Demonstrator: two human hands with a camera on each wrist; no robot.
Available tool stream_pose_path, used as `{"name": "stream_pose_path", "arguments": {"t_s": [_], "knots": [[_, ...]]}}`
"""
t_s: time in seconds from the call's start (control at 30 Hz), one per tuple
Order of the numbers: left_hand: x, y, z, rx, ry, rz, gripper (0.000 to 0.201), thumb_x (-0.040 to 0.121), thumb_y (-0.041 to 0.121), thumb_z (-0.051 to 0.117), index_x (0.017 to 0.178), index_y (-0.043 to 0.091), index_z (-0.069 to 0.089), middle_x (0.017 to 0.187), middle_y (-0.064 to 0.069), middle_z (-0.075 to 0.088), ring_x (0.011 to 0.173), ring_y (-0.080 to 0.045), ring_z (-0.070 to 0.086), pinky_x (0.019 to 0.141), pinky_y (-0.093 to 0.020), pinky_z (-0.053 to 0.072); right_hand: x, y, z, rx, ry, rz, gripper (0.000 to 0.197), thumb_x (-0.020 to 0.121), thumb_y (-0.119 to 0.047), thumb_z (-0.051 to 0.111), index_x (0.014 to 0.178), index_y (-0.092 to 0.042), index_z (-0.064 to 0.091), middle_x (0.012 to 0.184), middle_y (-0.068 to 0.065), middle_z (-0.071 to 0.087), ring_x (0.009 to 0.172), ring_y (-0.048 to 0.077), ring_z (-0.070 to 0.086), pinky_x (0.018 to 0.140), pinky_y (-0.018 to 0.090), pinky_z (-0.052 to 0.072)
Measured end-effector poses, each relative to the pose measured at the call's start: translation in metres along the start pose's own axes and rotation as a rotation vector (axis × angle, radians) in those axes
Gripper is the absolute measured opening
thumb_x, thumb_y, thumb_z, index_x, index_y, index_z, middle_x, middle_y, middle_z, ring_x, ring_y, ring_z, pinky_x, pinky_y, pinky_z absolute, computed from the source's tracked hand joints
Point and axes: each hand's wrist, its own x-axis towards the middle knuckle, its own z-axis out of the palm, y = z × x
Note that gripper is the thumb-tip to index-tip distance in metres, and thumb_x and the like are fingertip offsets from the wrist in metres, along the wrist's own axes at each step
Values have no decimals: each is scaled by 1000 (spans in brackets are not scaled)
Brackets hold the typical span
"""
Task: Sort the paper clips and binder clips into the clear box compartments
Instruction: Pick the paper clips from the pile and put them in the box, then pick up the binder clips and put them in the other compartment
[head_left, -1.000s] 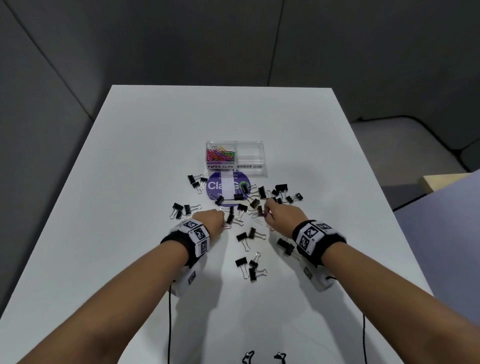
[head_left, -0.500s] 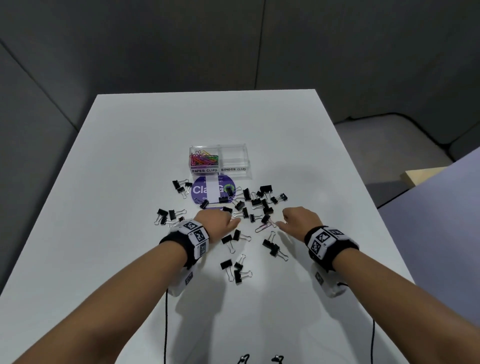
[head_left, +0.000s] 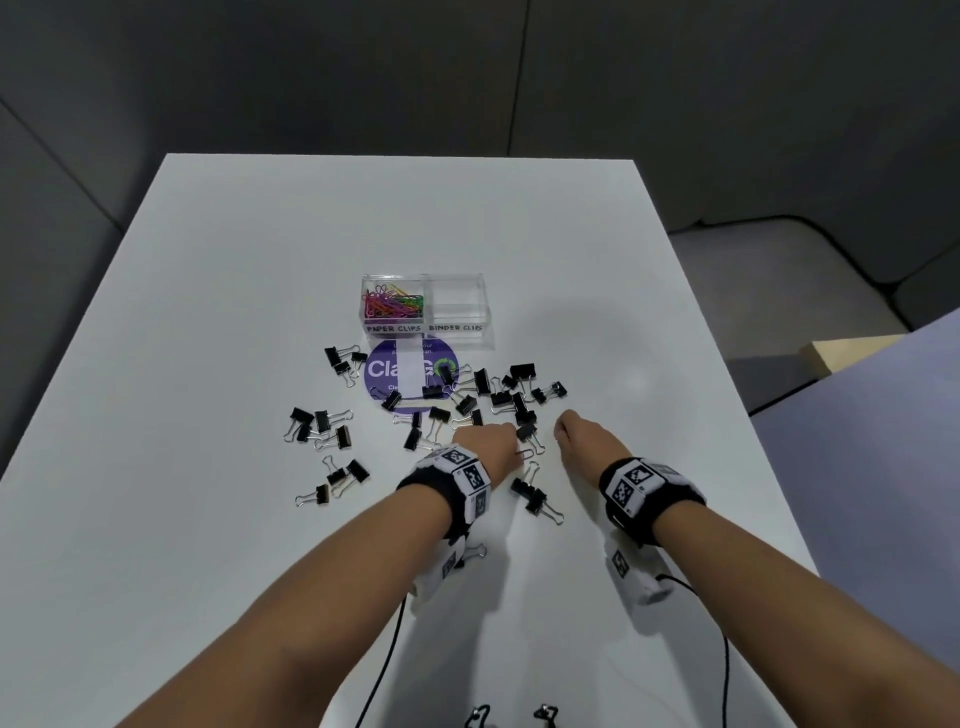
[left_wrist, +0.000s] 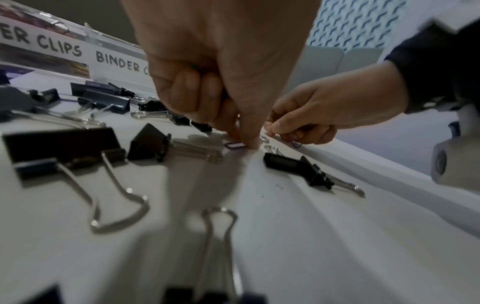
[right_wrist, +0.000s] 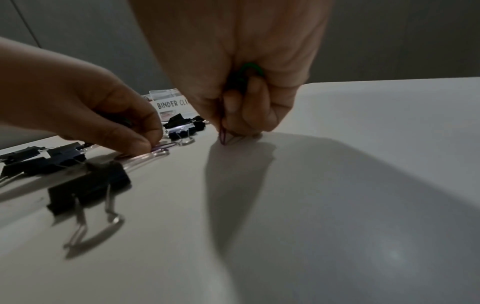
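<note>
The clear box (head_left: 480, 312) stands mid-table; its left compartment holds coloured paper clips (head_left: 393, 304), its right one, labelled BINDER CLIPS, looks bare. Black binder clips (head_left: 511, 395) lie scattered in front of it. My left hand (head_left: 511, 441) reaches down and pinches a purple paper clip (left_wrist: 235, 145) that lies flat on the table. Just to its right, my right hand (head_left: 561, 431) is curled, with a green paper clip (right_wrist: 250, 70) tucked in the palm and a dark red one (right_wrist: 223, 137) pinched at the fingertips, touching the table.
A round purple sticker (head_left: 387, 369) lies in front of the box, partly under clips. More binder clips sit at the left (head_left: 322, 423) and near my wrists (head_left: 535, 499). The table's right edge (head_left: 727, 415) is close to my right arm.
My right hand pulled back from the binder clip pile toward me. My left hand moved right and came down on the purple paper clip beside the right hand.
</note>
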Motion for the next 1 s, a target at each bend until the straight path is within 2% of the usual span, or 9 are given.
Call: {"name": "stream_pose_path", "arguments": {"t_s": [0.1, 0.3, 0.4, 0.5, 0.57, 0.7, 0.8, 0.87, 1.0], "knots": [[-2, -10, -2, 68, -66, 39, 28, 97, 24, 44, 115, 4, 54, 112, -11, 66, 105, -30, 62, 86, -34, 48, 7, -3, -7, 13, 48, 18, 23, 98, -12, 29, 113, -7, 46, 99, 18, 61, 87, 31, 57, 72, 31, 36], [-29, -63, -22, 101, 21, 90, 27, 100, 23, 33, 115, 5, 48, 108, -11, 65, 93, -28, 63, 74, -32, 45, 24, -18, -22, 16, 109, 136, 36, 92, 1, 28, 125, -4, 41, 115, 22, 59, 104, 36, 58, 89, 41, 45], [-40, -104, -39, 3, 53, -54, 25, 101, 24, 31, 113, 9, 48, 100, -8, 64, 85, -24, 60, 74, -33, 46, 30, -42, -13, -40, 26, 63, 34, 94, -3, 32, 127, -5, 41, 113, 21, 61, 101, 33, 60, 85, 38, 46], [-47, -149, -53, -20, 43, -154, 25, 102, 26, 33, 116, 10, 45, 108, -11, 65, 88, -25, 59, 80, -35, 47, 34, -74, -2, -178, -86, -76, 26, 96, -10, 33, 119, -7, 45, 106, 17, 63, 85, 27, 56, 73, 33, 40], [-52, -171, -63, -41, 33, -193, 26, 102, 25, 33, 120, 9, 44, 115, -12, 63, 86, -23, 54, 77, -33, 42, 37, -96, -6, -242, -110, -141, 24, 97, -13, 34, 116, -7, 48, 110, 17, 63, 90, 30, 59, 72, 32, 40], [-56, -202, -77, -62, 48, -224, 33, 103, 24, 31, 129, 12, 47, 133, -10, 53, 113, -28, 57, 94, -35, 43, 49, -134, -28, -193, -88, -218, 24, 100, -16, 34, 117, -6, 49, 112, 15, 64, 80, 25, 60, 70, 32, 49], [-49, -220, -90, -52, 56, -224, 33, 103, 19, 30, 127, 9, 51, 131, -14, 50, 112, -32, 56, 96, -37, 43, 64, -162, -51, -100, -67, -258, 27, 101, -14, 34, 123, -7, 48, 119, 15, 61, 70, 13, 52, 63, 20, 41], [-39, -229, -101, -54, 74, -225, 32, 102, 13, 30, 123, 6, 53, 127, -16, 51, 109, -34, 57, 93, -37, 43, 78, -183, -64, -78, -55, -283, 31, 100, -9, 34, 129, -8, 44, 125, 16, 58, 78, 15, 53, 70, 22, 42], [-17, -239, -122, -32, 70, -233, 31, 99, 4, 31, 122, 6, 51, 122, -17, 59, 108, -33, 57, 90, -38, 45, 109, -217, -74, -89, -15, -309, 38, 97, -2, 34, 133, -9, 41, 122, 19, 58, 67, 18, 52, 53, 23, 39]]}}
